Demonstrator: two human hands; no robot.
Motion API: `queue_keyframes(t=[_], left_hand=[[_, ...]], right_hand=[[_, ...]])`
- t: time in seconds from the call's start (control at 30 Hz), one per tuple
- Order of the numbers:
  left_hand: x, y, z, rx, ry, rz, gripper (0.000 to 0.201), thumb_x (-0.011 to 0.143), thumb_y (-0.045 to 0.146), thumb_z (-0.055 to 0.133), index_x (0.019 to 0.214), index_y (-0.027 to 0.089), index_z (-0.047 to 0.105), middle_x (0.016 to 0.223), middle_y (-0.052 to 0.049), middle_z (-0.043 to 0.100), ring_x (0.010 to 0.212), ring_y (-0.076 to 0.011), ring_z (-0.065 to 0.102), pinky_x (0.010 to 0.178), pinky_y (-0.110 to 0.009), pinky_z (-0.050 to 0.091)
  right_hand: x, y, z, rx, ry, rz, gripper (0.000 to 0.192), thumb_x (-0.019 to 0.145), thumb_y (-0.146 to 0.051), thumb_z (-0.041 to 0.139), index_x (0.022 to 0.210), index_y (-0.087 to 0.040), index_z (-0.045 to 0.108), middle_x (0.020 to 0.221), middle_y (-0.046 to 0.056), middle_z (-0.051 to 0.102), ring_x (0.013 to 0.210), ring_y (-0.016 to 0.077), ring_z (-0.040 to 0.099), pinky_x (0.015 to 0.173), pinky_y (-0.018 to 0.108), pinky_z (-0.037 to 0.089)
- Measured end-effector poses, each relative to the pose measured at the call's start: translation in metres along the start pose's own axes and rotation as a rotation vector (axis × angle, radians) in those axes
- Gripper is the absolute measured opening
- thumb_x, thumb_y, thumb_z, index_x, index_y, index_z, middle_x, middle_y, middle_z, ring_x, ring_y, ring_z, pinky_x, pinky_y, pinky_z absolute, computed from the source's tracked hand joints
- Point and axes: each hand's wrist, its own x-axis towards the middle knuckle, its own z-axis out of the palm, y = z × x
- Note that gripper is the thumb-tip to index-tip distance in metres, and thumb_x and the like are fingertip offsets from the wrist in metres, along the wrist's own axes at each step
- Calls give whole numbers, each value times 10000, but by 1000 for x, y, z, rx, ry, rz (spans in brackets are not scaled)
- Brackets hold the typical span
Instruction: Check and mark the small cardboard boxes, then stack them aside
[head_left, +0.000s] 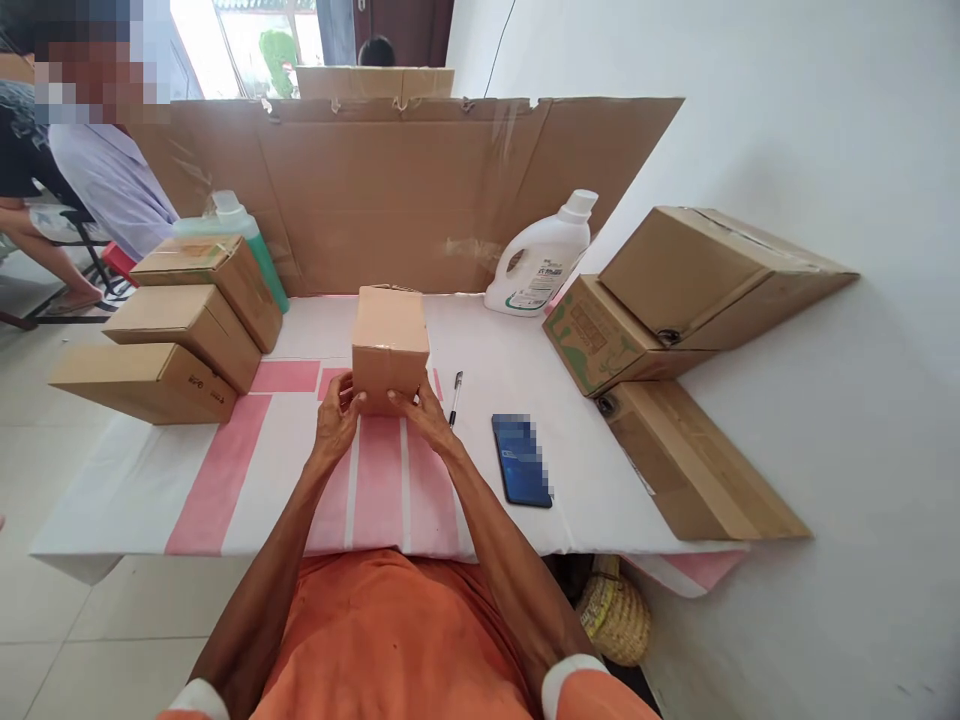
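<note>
A small brown cardboard box (pixel 390 335) stands at the middle of the table, its taped edge toward me. My left hand (pixel 339 415) grips its lower left side, with the thumb on the front face. On the lower right side, my right hand (pixel 426 408) holds the same box, thumb also across the front. The hidden fingers of both hands lie along the sides. Just right of my right hand lies a black and white pen (pixel 456 397). A smartphone (pixel 520 460) with a lit blue screen rests further right.
Three cardboard boxes (pixel 180 320) line the left side, before a green liquid bottle (pixel 259 250). Several larger boxes (pixel 675 300) are stacked at right by the wall. A white jug (pixel 547 260) stands before a cardboard screen (pixel 390 190). A person (pixel 112 180) sits at far left.
</note>
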Motion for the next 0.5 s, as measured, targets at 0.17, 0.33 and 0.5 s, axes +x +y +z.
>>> queue_keyframes(t=[0.17, 0.33, 0.5], left_hand=[[-28, 10, 9, 218, -76, 166, 570, 1034, 562, 481, 1510, 257, 555, 1452, -150, 618, 1322, -312, 624, 1129, -510, 494], [-30, 0, 11, 464, -190, 369, 696, 1001, 472, 566, 1642, 256, 402, 1638, -167, 481, 1530, -348, 432, 1261, -560, 324], [0, -8, 4, 549, -187, 388, 810, 898, 455, 721, 1633, 282, 428, 1695, -164, 377, 1604, -404, 287, 1276, -599, 266]], right_hand=[[12, 0, -30, 53, 14, 72, 768, 793, -772, 743, 1382, -286, 659, 1446, 70, 693, 1393, 362, 575, 1164, 592, 459], [28, -5, -51, 63, 36, 169, 684, 792, -805, 723, 1241, -289, 726, 1422, 69, 711, 1344, 359, 604, 1051, 561, 526], [46, -10, -48, 76, 104, 210, 774, 793, -885, 636, 1215, -243, 735, 1379, 117, 732, 1252, 344, 651, 959, 504, 582]])
